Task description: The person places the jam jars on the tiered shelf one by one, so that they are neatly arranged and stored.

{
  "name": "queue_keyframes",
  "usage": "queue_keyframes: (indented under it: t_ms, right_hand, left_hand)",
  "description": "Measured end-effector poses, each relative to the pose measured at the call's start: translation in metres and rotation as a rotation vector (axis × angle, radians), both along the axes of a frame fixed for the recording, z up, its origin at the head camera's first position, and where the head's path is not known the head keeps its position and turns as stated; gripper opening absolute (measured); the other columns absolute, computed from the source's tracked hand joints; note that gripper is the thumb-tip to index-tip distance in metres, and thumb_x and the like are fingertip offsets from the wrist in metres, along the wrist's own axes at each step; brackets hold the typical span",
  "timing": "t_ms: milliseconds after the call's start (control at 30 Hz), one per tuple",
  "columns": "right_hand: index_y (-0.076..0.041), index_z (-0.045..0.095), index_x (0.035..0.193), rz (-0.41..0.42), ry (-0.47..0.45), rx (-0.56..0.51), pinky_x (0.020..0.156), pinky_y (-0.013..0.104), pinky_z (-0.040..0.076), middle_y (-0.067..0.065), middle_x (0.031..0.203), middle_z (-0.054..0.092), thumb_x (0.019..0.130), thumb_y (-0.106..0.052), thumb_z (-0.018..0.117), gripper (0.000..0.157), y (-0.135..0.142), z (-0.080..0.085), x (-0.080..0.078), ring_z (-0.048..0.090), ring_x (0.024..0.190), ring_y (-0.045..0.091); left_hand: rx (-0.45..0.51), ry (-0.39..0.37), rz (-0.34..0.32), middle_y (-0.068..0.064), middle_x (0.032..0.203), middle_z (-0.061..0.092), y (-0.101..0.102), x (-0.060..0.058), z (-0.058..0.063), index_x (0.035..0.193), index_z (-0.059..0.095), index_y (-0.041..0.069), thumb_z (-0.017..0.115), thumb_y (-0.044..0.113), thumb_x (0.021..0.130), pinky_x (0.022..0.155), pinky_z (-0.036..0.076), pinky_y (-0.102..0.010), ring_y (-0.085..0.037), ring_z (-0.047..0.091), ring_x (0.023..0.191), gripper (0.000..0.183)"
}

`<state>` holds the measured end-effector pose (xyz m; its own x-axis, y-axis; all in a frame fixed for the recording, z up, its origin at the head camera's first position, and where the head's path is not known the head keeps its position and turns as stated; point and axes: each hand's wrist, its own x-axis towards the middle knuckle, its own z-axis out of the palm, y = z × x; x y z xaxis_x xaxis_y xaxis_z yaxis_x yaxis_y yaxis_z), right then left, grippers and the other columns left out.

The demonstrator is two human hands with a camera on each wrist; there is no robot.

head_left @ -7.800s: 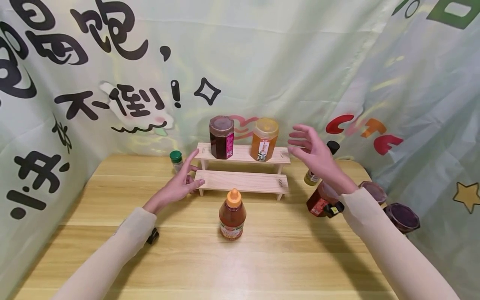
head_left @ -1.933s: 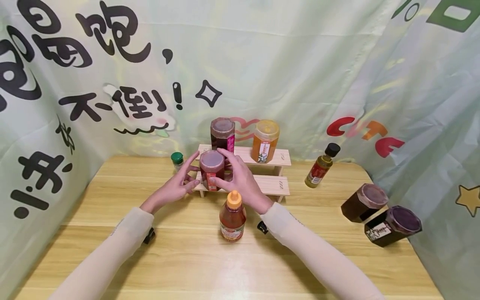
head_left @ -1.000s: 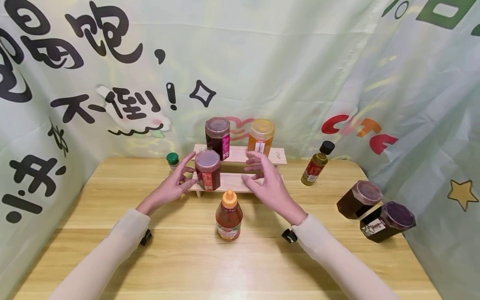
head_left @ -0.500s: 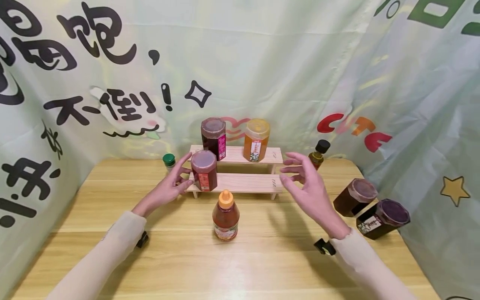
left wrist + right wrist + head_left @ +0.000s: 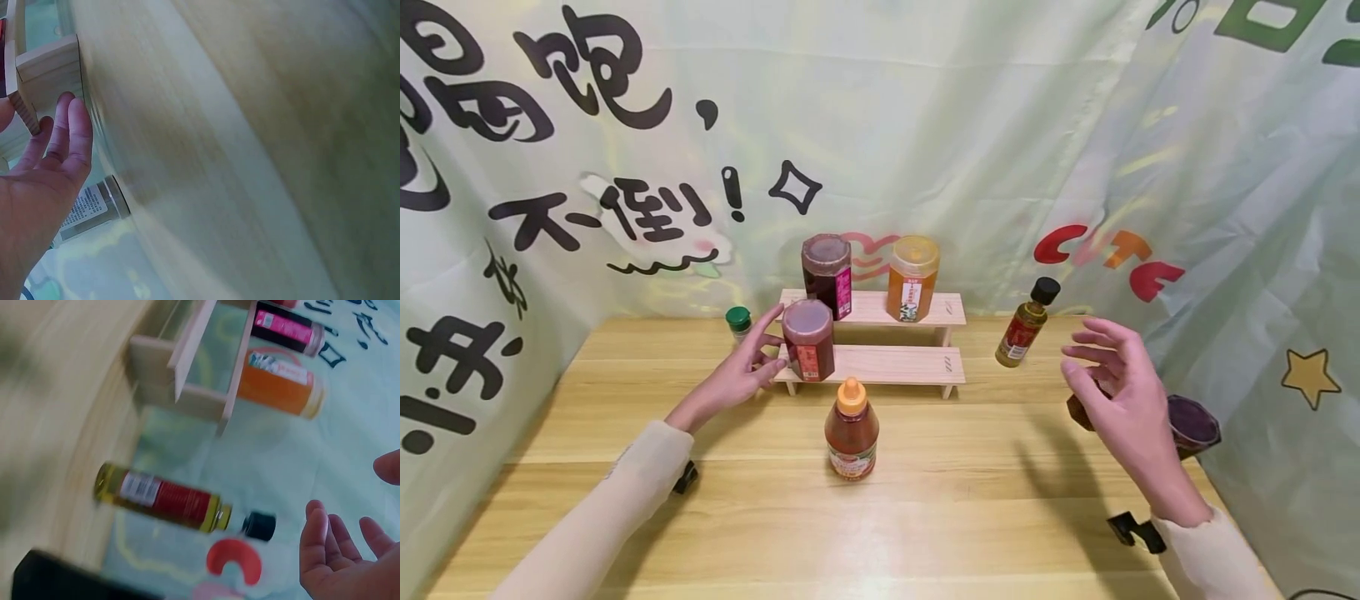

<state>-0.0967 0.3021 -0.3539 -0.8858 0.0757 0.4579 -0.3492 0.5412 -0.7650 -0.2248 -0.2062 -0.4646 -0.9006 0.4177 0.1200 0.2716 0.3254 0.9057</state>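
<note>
Zero items are being gripped, we are noting. The left hand [image 5: 741, 375] is touching the left end of the wooden rack [image 5: 891, 364] with loose fingers, probably steadying it. The right hand [image 5: 1123, 404], fingers parted, is hovering near the dark jar [image 5: 1079, 413] at the right of the table [image 5: 925, 517], seemingly leaving room for its width. That jar is showing only a brownish, angular edge; the hand is hiding the rest from us.
</note>
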Motion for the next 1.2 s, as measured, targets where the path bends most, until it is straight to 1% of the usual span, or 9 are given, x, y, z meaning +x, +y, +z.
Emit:
queue_keyframes:
  t_ms: [167,333,500,633,733,900,1000,1100,1200]
  right_hand:
    - [-0.012,0.054,0.154,-0.116,-0.001,-0.023,0.092,0.011,0.049,-0.002,0.134,0.066,0.103,-0.002,0.072,0.054,0.025,-0.008,0.014,0.066,0.117,0.008]
    - [-0.01,0.056,0.152,-0.244,-0.015,-0.087,0.091,0.01,0.05,-0.001,0.134,0.067,0.102,0.001,0.073,0.055,0.045,-0.014,0.027,0.065,0.117,0.01]
    - [-0.012,0.058,0.151,-0.367,-0.014,-0.134,0.096,0.01,0.047,-0.007,0.136,0.059,0.098,0.0,0.076,0.057,0.059,-0.022,0.034,0.06,0.119,0.008]
    - [-0.015,0.06,0.152,-0.444,-0.041,-0.106,0.104,0.009,0.041,-0.014,0.139,0.049,0.095,-0.004,0.078,0.06,0.068,-0.029,0.037,0.052,0.126,0.005]
    - [-0.02,0.058,0.156,-0.481,-0.099,-0.075,0.111,0.012,0.034,-0.017,0.145,0.043,0.094,-0.007,0.08,0.067,0.074,-0.034,0.04,0.043,0.135,0.007]
    - [-0.03,0.045,0.165,-0.553,-0.238,-0.081,0.123,0.029,0.022,-0.002,0.162,0.034,0.094,-0.017,0.082,0.081,0.085,-0.046,0.044,0.031,0.149,0.018]
    - [-0.033,0.037,0.168,-0.574,-0.286,-0.097,0.127,0.033,0.017,0.007,0.168,0.028,0.095,-0.02,0.083,0.087,0.092,-0.051,0.045,0.026,0.152,0.02]
    - [-0.031,0.032,0.169,-0.565,-0.311,-0.11,0.121,0.018,0.022,0.008,0.165,0.032,0.095,-0.019,0.084,0.091,0.097,-0.056,0.043,0.032,0.148,0.018]
    - [-0.029,0.027,0.17,-0.53,-0.346,-0.157,0.11,0.006,0.031,0.0,0.159,0.037,0.097,-0.015,0.084,0.094,0.103,-0.063,0.041,0.04,0.142,0.014]
  left_hand:
    - [-0.003,0.005,-0.005,-0.038,0.151,0.047,0.002,-0.001,0.0,0.177,0.008,0.03,0.062,-0.002,0.109,0.073,0.066,-0.05,-0.042,0.07,0.103,0.093]
    - [-0.003,0.005,-0.008,-0.037,0.151,0.048,0.004,-0.002,0.001,0.178,0.008,0.03,0.062,-0.002,0.109,0.073,0.066,-0.049,-0.039,0.07,0.101,0.093]
    - [-0.002,0.005,0.001,-0.037,0.15,0.048,0.003,-0.002,0.002,0.177,0.009,0.03,0.062,-0.003,0.108,0.073,0.065,-0.049,-0.039,0.069,0.1,0.094]
    - [0.0,0.007,0.002,-0.038,0.15,0.048,0.002,-0.002,0.002,0.178,0.009,0.029,0.063,-0.003,0.108,0.073,0.065,-0.05,-0.04,0.069,0.101,0.094]
    - [0.003,0.009,0.001,-0.038,0.15,0.048,0.001,-0.001,0.001,0.178,0.008,0.029,0.063,-0.003,0.108,0.074,0.065,-0.051,-0.041,0.069,0.101,0.094]
    - [0.009,-0.001,0.002,-0.038,0.15,0.049,0.001,0.0,-0.001,0.178,0.009,0.03,0.063,-0.004,0.108,0.074,0.065,-0.051,-0.04,0.069,0.1,0.095]
    - [0.012,0.002,0.001,-0.039,0.149,0.049,0.001,0.0,-0.001,0.178,0.009,0.029,0.063,-0.004,0.107,0.074,0.065,-0.051,-0.041,0.069,0.1,0.095]
    - [0.014,0.01,0.0,-0.039,0.149,0.048,0.001,0.0,-0.001,0.178,0.008,0.028,0.063,-0.005,0.107,0.073,0.065,-0.052,-0.042,0.069,0.1,0.096]
    - [0.009,0.005,0.003,-0.039,0.15,0.048,0.0,0.0,-0.001,0.178,0.008,0.029,0.064,-0.004,0.107,0.072,0.066,-0.052,-0.042,0.068,0.101,0.096]
